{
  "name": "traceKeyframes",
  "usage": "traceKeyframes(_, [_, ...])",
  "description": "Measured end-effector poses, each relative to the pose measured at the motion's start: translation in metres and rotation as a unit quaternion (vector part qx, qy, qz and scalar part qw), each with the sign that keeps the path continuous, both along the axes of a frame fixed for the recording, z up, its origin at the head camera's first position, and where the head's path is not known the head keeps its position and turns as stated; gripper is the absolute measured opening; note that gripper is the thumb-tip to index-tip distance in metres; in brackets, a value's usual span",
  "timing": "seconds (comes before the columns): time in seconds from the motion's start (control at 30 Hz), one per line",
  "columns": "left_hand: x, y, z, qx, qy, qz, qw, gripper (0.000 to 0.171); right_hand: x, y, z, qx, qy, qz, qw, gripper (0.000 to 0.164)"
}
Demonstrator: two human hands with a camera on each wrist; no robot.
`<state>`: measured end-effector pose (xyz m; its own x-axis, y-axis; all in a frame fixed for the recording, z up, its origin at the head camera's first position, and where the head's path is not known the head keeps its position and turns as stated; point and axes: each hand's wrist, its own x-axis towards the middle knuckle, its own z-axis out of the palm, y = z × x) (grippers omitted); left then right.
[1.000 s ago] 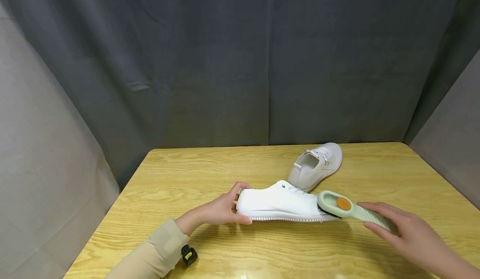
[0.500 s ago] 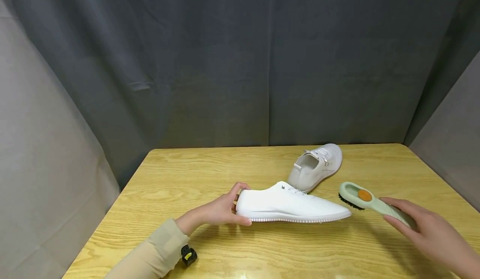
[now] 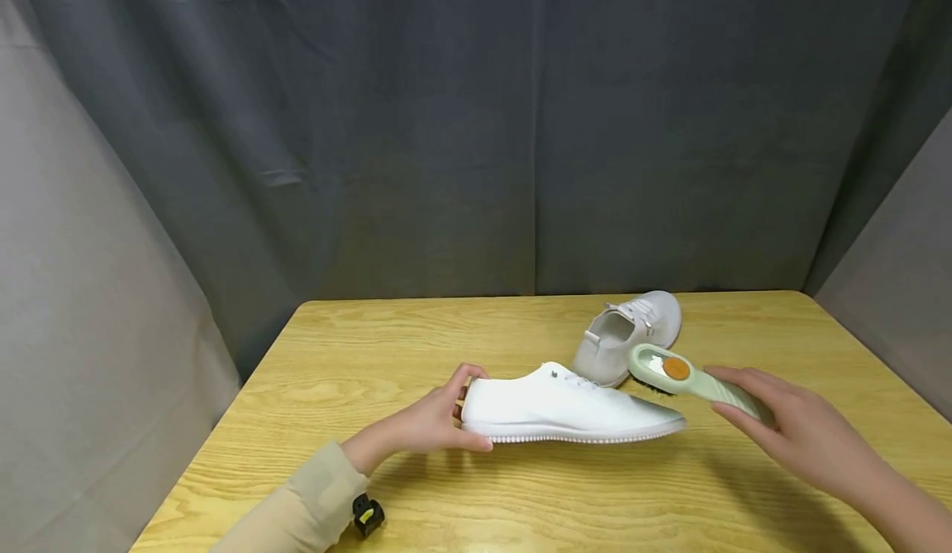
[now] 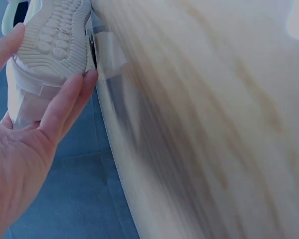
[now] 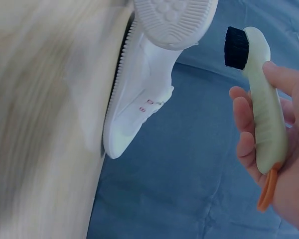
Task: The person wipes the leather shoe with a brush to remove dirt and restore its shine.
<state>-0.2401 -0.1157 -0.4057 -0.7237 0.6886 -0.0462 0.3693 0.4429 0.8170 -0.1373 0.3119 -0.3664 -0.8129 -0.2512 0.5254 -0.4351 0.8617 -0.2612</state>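
Observation:
A white sneaker (image 3: 550, 408) is held by its heel in my left hand (image 3: 427, 425), toe to the right. The left wrist view shows its patterned sole (image 4: 55, 35), with thumb and fingers on either side of the heel. My right hand (image 3: 792, 429) grips the pale green handle of a scrub brush (image 3: 702, 383). An orange button (image 3: 676, 369) sits on the brush head, and an orange loop (image 5: 269, 190) hangs from the handle's end. In the right wrist view the black bristles (image 5: 236, 48) are apart from the held sneaker's toe (image 5: 177, 20).
A second white sneaker (image 3: 602, 355) stands on the wooden table (image 3: 416, 330) behind the held one. A small black device (image 3: 368, 515) is by the left sleeve. Dark cloth (image 3: 416, 140) hangs behind the table, and pale cloth (image 3: 97, 305) lines the left side.
The brush was on the sneaker's toe, moved off to the right, then came back left and upward, above the toe. The left hand keeps its hold on the sneaker's heel.

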Motion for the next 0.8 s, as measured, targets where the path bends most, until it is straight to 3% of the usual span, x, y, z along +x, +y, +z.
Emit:
traceKeyframes(0.17, [-0.002, -0.008, 0.003, -0.012, 0.027, 0.006, 0.9996, 0.074, -0.003, -0.005, 0.002, -0.011, 0.006, 0.014, 1.0, 0.039])
traceKeyframes(0.53, [-0.007, -0.018, 0.003, -0.031, 0.083, -0.011, 0.996, 0.073, -0.008, -0.009, 0.001, -0.016, 0.003, 0.019, 1.0, 0.041])
traceKeyframes(0.6, [-0.008, -0.019, 0.002, -0.031, 0.079, -0.016, 0.9962, 0.07, -0.008, -0.008, 0.001, -0.016, -0.001, 0.019, 1.0, 0.041])
traceKeyframes(0.8, [-0.009, -0.023, 0.001, -0.019, 0.024, -0.017, 0.9994, 0.057, -0.006, -0.009, 0.001, -0.011, -0.015, 0.014, 1.0, 0.04])
